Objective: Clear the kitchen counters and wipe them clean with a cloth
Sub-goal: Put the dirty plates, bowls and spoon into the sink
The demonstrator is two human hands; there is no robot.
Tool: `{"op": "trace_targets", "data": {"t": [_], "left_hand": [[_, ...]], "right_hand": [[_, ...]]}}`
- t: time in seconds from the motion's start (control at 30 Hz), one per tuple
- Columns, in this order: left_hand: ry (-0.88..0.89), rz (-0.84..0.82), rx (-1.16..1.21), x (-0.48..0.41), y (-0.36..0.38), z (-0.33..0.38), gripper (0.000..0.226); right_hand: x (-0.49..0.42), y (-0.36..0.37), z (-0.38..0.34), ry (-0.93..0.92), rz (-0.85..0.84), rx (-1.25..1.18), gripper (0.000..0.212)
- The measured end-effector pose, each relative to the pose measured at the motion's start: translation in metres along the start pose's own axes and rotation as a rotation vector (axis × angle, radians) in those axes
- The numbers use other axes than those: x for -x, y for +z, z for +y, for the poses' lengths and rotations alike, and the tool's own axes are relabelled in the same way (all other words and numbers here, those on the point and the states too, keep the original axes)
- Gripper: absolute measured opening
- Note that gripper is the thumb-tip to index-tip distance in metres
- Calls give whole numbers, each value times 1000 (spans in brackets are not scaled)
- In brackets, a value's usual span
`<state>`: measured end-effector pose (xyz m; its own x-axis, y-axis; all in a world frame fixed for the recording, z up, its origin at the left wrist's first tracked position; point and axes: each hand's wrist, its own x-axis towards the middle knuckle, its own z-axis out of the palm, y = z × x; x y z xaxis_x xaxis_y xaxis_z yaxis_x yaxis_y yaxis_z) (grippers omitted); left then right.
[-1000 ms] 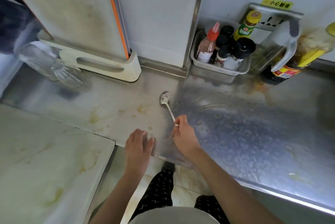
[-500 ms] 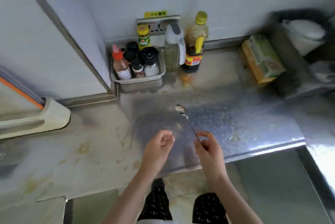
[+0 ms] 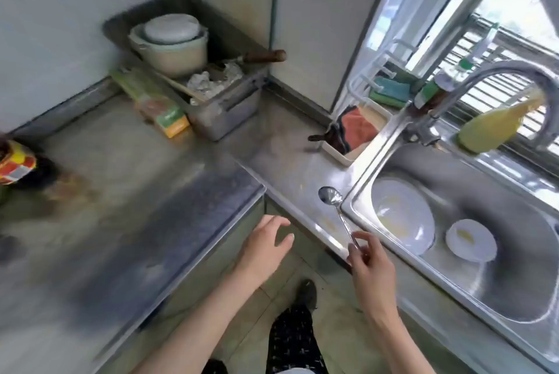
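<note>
While my right grip (image 3: 370, 261) pinches the long silver metal spoon (image 3: 330, 195) by its end, the grey steel sink (image 3: 499, 283) sits just right.

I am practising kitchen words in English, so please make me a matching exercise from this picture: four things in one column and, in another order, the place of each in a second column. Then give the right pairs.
Things
1. spoon
2. big white bowl
3. orange cloth
4. pot with lid

Places
A. in the white tray beside the sink
B. in the far corner, against the wall
C. pinched by the fingers of the right hand
D. inside the sink

Pairs: 1-C, 2-D, 3-A, 4-B
</note>
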<state>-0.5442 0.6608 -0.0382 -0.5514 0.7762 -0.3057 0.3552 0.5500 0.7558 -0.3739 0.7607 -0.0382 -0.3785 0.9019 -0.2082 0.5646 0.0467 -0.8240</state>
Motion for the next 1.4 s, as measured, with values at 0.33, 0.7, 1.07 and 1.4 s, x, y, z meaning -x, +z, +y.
{"op": "trace_targets", "data": {"t": [0.33,0.7,1.07,1.4], "left_hand": [[174,-139,-397,-116,146,97,42],[215,-291,-780,-114,169,80,74],[195,-257,-849,-112,171,87,46],[85,-130,-633,-81,150,85,52]], "right_hand": [[-113,-124,138,255,123,181,12],[-182,-124,203,383,-65,251,19],[-210,-87,218,333,-177,402,26],[-225,-93,220,334,-264,504,23]]}}
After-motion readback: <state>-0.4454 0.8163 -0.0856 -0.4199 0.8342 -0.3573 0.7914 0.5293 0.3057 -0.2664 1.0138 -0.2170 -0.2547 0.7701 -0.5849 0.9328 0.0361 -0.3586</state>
